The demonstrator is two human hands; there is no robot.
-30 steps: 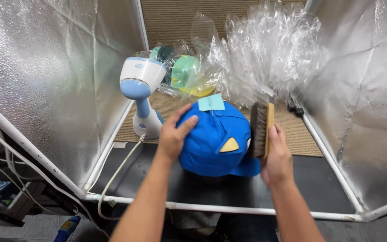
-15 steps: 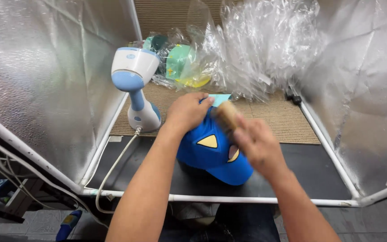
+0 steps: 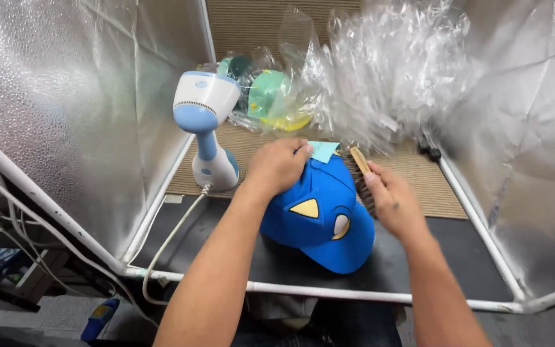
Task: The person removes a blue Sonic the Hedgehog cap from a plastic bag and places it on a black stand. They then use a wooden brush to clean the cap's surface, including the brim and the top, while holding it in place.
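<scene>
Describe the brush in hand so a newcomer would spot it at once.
Start at the blue cap lying in the middle between the silver foil walls. Along its far right edge, the right hand holds a brush: the only wooden thing there, pale-backed with dark bristles against the cap.

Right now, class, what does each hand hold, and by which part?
The right hand holds a wooden brush by its back, bristles against the blue cap. The left hand grips the cap's crown near the back, by the pale tag.
</scene>
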